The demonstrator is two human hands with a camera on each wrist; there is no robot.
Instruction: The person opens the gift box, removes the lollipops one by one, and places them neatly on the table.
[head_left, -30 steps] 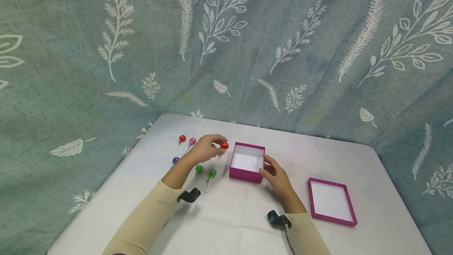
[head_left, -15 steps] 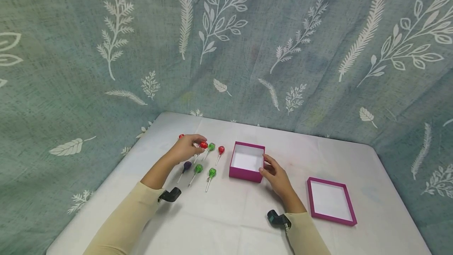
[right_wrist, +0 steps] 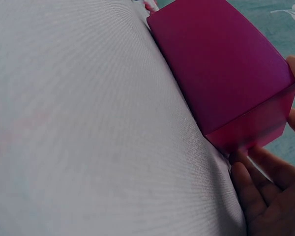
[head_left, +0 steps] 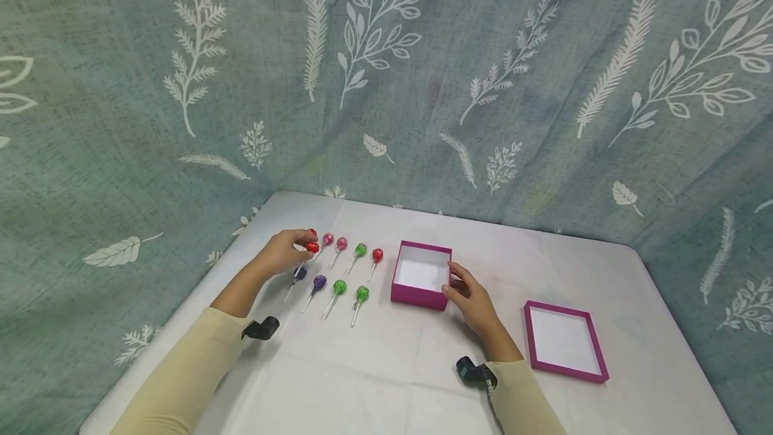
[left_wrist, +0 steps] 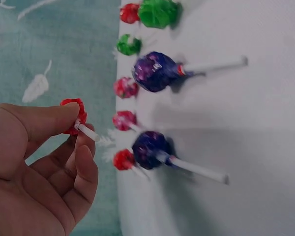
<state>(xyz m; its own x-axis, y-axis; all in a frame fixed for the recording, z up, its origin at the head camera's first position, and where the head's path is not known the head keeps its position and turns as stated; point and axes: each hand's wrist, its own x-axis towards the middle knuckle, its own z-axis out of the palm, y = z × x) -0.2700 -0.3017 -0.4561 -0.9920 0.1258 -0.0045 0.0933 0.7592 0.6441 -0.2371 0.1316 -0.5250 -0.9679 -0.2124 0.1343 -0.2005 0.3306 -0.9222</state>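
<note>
My left hand (head_left: 282, 254) pinches a red-wrapped lollipop (left_wrist: 77, 110) between thumb and fingertips, its white stick pointing out past them. It hovers at the left end of two rows of lollipops. Near it in the back row are another red lollipop (left_wrist: 123, 160) and a pink lollipop (head_left: 328, 239); a purple lollipop (left_wrist: 151, 150) lies in the front row. My right hand (head_left: 473, 299) holds the right side of an open magenta box (head_left: 419, 297) with a white inside, thumb by the front corner and fingers along the side wall. Nothing shows inside the box.
Further along the rows lie a green lollipop (head_left: 360, 249), a red lollipop (head_left: 377, 255) and more green ones in front. The magenta lid (head_left: 568, 342) rests inside-up at the right of the white-covered table (head_left: 362, 381). A patterned cloth (head_left: 423, 86) hangs behind.
My left hand has moved left over the lollipops, from beside the box to the rows' left end, still pinching the red lollipop. The right hand and box have stayed put.
</note>
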